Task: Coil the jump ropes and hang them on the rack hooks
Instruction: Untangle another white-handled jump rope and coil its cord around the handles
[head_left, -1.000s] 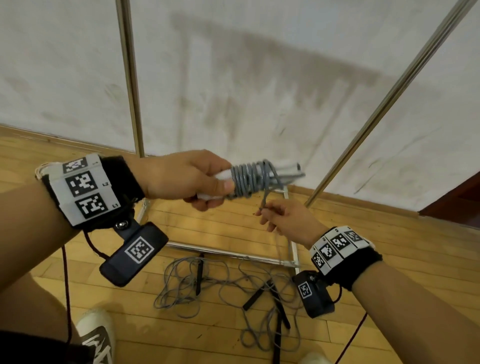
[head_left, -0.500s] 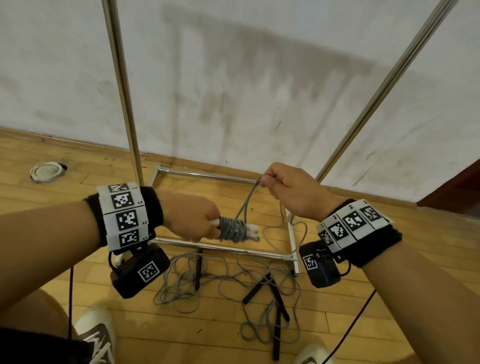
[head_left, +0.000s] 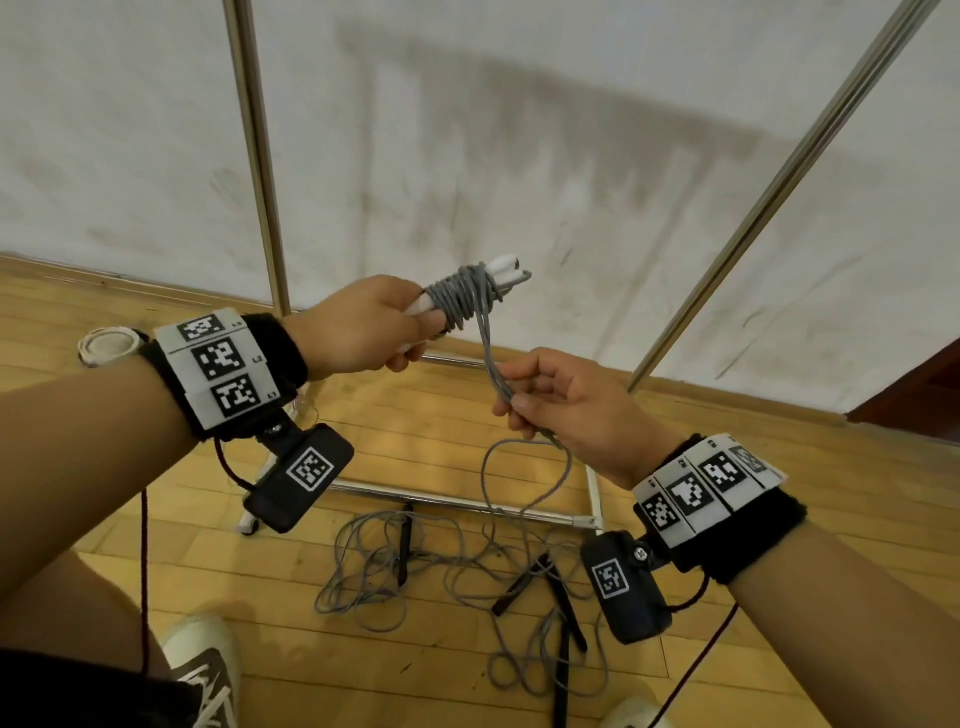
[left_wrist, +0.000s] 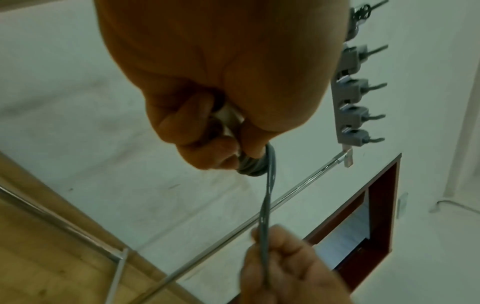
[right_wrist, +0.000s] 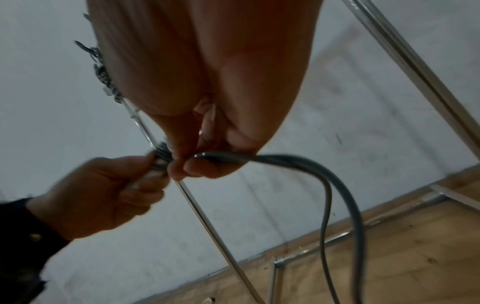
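Observation:
My left hand (head_left: 363, 332) grips the two white handles (head_left: 501, 266) of a jump rope, held together and pointing up to the right. Grey rope (head_left: 465, 299) is wound in several turns around them. A doubled strand (head_left: 491, 358) runs down from the coil to my right hand (head_left: 550, 402), which pinches it; below the hand it hangs in a loose loop (head_left: 524, 483). The left wrist view shows the coil (left_wrist: 253, 167) under my fingers and the strand (left_wrist: 266, 205) running to the right hand (left_wrist: 283, 265). Rack hooks (left_wrist: 355, 90) line a bar above.
More grey ropes with black handles (head_left: 524, 584) lie tangled on the wooden floor in front of the rack's base frame (head_left: 457, 501). Two metal rack poles (head_left: 257, 156) (head_left: 789, 176) rise against the white wall. My shoes (head_left: 208, 665) are below; a tape roll (head_left: 106, 345) lies at left.
My left hand has lifted the handles and tilted them up to the right. My right hand has come down from above the coil to below it, bringing the strand round.

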